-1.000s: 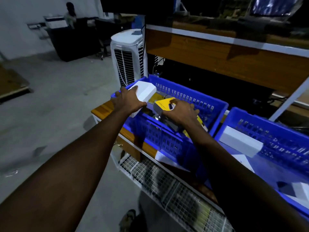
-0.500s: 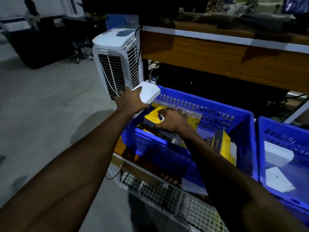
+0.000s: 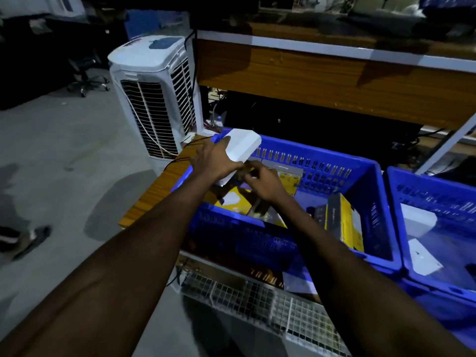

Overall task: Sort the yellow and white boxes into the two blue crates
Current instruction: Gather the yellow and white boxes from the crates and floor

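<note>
White box [image 3: 244, 145] gripped by left fingers [image 3: 233, 166] over crate [image 3: 322, 154] rim; right fingers [image 3: 255, 173] grip unclear.

Bench: orange-brown wooden benchtop [image 3: 154, 194], thin dark cables [image 3: 178, 157] trailing over its far corner.
Cooler: tall white plastic air cooler [image 3: 154, 99] with slatted vents, right beside that corner.
Overhead: brown wooden shelf board [image 3: 322, 81] with a white edge.
Down low: white wire mesh rack [image 3: 257, 300].
Floor: blotchy grey concrete floor [image 3: 64, 155], a dark sandal [image 3: 29, 239] far left.
</note>
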The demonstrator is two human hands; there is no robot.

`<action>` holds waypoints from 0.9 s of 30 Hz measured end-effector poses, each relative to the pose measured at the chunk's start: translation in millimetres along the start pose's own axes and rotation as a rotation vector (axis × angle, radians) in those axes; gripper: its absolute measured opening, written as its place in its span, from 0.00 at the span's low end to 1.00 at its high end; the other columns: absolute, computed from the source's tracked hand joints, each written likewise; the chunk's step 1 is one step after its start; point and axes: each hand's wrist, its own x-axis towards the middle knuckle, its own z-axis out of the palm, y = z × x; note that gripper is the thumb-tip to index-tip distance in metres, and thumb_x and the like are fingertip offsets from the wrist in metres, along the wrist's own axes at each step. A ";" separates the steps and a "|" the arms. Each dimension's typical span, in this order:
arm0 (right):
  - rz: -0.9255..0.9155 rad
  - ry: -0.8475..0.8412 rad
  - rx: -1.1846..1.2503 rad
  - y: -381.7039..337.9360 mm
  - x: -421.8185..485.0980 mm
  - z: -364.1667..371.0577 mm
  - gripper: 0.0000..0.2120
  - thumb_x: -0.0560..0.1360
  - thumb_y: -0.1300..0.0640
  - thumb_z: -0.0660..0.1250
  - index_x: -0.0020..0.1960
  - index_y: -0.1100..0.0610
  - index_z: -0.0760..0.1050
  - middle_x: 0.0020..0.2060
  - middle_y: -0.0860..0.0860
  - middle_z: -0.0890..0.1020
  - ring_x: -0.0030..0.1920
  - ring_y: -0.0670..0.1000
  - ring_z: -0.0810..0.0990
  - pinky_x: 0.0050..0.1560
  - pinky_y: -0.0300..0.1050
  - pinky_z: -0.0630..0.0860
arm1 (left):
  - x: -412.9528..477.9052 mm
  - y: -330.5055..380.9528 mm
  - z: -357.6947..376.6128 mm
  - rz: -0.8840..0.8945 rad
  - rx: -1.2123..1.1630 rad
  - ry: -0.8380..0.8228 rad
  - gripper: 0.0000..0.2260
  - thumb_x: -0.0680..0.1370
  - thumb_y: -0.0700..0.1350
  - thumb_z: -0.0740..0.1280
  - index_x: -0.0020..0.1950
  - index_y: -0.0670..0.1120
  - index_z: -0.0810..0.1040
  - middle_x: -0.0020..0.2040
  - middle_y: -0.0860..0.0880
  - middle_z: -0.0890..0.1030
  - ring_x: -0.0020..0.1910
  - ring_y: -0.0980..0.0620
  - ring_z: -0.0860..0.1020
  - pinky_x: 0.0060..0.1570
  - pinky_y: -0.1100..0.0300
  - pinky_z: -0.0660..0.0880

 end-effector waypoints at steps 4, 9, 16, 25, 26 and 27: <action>0.045 0.141 0.164 9.1 -9.0 -20.1 0.21 0.80 0.46 0.58 0.71 0.51 0.67 0.58 0.57 0.80 0.56 0.59 0.79 0.53 0.53 0.76 | -0.6 38.8 8.3 0.008 -0.206 -0.032 0.50 0.56 0.74 0.60 0.76 0.58 0.57 0.73 0.40 0.66 0.69 0.36 0.67 0.64 0.42 0.69; 0.110 0.296 0.344 25.6 -27.2 -61.4 0.33 0.71 0.39 0.58 0.73 0.49 0.61 0.54 0.59 0.81 0.47 0.61 0.82 0.48 0.61 0.79 | -6.2 105.6 22.7 0.053 -0.382 -0.078 0.39 0.74 0.66 0.63 0.79 0.56 0.48 0.72 0.34 0.61 0.68 0.33 0.68 0.65 0.45 0.67; 0.178 0.507 0.474 59.6 -72.3 -137.4 0.39 0.64 0.48 0.66 0.74 0.53 0.61 0.52 0.51 0.78 0.52 0.52 0.79 0.50 0.42 0.77 | -30.3 198.5 51.5 0.212 -0.505 -0.168 0.28 0.80 0.62 0.55 0.79 0.57 0.52 0.72 0.33 0.61 0.67 0.33 0.68 0.65 0.46 0.66; 0.397 0.740 0.258 149.0 -170.6 -252.9 0.35 0.68 0.51 0.74 0.71 0.50 0.64 0.62 0.54 0.77 0.60 0.56 0.76 0.51 0.47 0.75 | -88.2 340.3 91.8 0.459 -0.576 -0.123 0.19 0.77 0.39 0.63 0.68 0.45 0.69 0.54 0.38 0.80 0.54 0.39 0.77 0.50 0.54 0.71; 0.432 0.740 0.218 159.6 -183.7 -264.5 0.35 0.66 0.50 0.72 0.70 0.49 0.64 0.61 0.55 0.77 0.59 0.58 0.77 0.50 0.48 0.75 | -98.3 354.1 94.7 0.460 -0.585 -0.138 0.18 0.76 0.39 0.65 0.66 0.45 0.69 0.52 0.39 0.81 0.52 0.40 0.78 0.47 0.55 0.71; 0.458 0.737 0.169 167.1 -195.5 -273.3 0.34 0.64 0.49 0.71 0.69 0.48 0.65 0.60 0.57 0.78 0.58 0.59 0.77 0.49 0.49 0.75 | -103.9 364.6 100.0 0.455 -0.599 -0.152 0.17 0.75 0.40 0.66 0.63 0.45 0.70 0.51 0.39 0.81 0.50 0.40 0.78 0.47 0.55 0.72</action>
